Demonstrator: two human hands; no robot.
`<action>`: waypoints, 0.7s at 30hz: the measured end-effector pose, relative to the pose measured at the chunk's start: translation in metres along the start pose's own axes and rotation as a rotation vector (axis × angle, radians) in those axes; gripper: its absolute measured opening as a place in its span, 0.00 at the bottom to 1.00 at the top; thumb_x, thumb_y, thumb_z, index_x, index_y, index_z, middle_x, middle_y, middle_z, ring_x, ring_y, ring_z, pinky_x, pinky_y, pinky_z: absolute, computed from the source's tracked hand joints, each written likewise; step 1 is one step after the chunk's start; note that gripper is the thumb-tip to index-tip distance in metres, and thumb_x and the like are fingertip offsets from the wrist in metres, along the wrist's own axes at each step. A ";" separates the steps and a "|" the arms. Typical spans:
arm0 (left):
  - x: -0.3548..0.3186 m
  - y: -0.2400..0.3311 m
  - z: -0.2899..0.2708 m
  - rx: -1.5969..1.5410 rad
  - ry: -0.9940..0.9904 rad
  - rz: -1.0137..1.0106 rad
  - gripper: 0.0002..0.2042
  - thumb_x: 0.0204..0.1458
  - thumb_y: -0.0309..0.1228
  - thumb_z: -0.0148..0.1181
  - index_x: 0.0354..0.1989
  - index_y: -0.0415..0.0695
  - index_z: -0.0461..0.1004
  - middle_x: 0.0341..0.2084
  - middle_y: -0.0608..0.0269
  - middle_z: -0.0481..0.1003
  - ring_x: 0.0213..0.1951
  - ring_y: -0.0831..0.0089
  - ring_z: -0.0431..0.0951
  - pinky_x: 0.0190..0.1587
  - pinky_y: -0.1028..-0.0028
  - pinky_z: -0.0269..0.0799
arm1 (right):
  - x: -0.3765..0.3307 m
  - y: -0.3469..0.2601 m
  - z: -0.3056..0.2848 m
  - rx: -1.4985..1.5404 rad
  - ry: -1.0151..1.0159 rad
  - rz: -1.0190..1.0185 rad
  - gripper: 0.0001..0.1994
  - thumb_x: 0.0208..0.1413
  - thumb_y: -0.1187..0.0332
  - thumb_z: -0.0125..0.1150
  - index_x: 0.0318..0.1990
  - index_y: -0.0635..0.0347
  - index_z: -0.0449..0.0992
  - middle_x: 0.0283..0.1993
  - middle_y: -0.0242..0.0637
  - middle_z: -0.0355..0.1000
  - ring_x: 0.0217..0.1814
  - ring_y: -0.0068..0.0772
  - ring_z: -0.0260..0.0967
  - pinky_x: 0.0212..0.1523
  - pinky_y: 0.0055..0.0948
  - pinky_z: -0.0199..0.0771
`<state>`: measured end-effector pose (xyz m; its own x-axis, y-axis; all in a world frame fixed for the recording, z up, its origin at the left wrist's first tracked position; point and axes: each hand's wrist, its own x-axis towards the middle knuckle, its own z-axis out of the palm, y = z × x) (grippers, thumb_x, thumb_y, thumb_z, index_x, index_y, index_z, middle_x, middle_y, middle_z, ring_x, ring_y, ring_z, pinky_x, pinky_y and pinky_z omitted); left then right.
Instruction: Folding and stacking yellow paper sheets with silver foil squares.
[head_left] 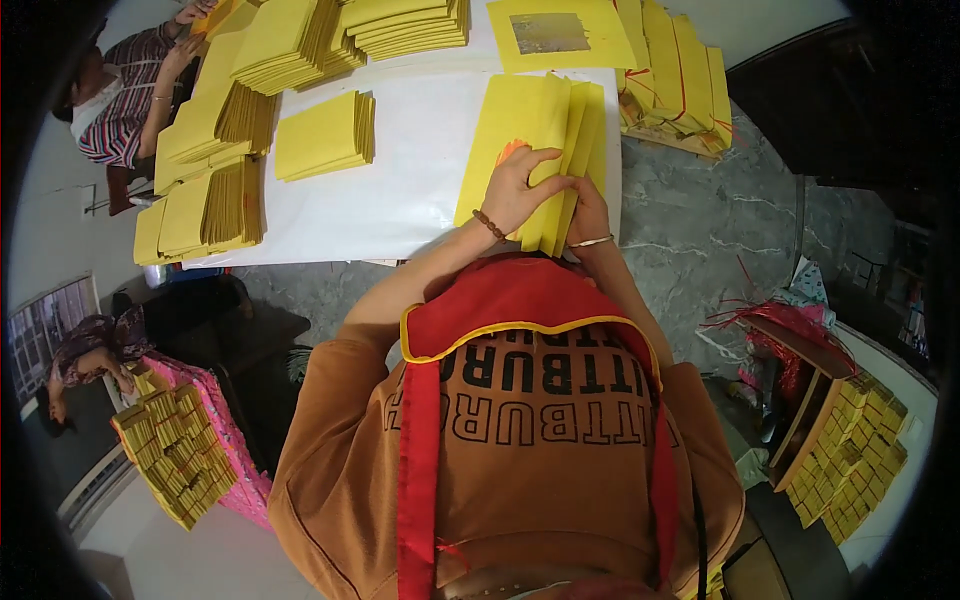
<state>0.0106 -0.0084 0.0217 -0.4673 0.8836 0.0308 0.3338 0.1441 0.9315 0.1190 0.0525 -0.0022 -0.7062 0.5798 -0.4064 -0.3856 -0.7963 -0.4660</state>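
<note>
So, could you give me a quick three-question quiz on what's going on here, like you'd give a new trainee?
1. Which wrist, left or right, wears the brown beaded bracelet?
2. True or false: a yellow sheet with a silvery square on it lies farther from the person than the folded yellow paper.
3. What do the left hand and right hand both touch?
a) red string
b) the folded yellow paper
c) a pink cloth

Key: 1. left; 2. true; 3. b

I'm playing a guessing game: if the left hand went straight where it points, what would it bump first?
The left hand would probably meet the yellow paper folds just to its right first, though depth is unclear.
</note>
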 end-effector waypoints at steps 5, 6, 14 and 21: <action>0.001 -0.007 0.001 0.008 0.001 0.060 0.17 0.40 0.34 0.61 0.39 0.39 0.71 0.30 0.53 0.72 0.40 0.66 0.69 0.52 0.71 0.55 | 0.005 0.000 -0.013 0.047 0.006 0.070 0.15 0.52 0.70 0.40 0.48 0.58 0.60 0.44 0.35 0.64 0.44 0.29 0.64 0.44 0.29 0.65; 0.001 -0.008 0.000 0.008 0.001 0.059 0.17 0.40 0.34 0.61 0.39 0.39 0.71 0.30 0.53 0.72 0.40 0.66 0.69 0.52 0.71 0.55 | 0.004 0.000 -0.011 0.047 0.007 0.071 0.15 0.52 0.70 0.40 0.48 0.58 0.60 0.44 0.35 0.64 0.44 0.29 0.64 0.44 0.29 0.65; 0.003 -0.030 0.005 -0.022 0.143 0.330 0.07 0.44 0.27 0.53 0.30 0.38 0.68 0.20 0.57 0.65 0.21 0.71 0.63 0.25 0.75 0.59 | 0.007 0.001 -0.012 0.110 0.000 0.090 0.15 0.51 0.70 0.42 0.47 0.59 0.61 0.43 0.35 0.65 0.43 0.30 0.65 0.44 0.28 0.66; -0.006 -0.013 -0.002 -0.091 0.027 -0.098 0.08 0.47 0.26 0.48 0.35 0.39 0.62 0.16 0.72 0.58 0.19 0.86 0.55 0.19 0.82 0.50 | 0.007 0.000 -0.010 0.092 -0.002 0.095 0.15 0.50 0.70 0.43 0.47 0.59 0.62 0.42 0.35 0.66 0.42 0.29 0.66 0.43 0.28 0.66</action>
<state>0.0072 -0.0169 0.0104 -0.5161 0.8548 -0.0535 0.2103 0.1870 0.9596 0.1202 0.0581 -0.0126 -0.7434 0.5009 -0.4433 -0.3698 -0.8600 -0.3517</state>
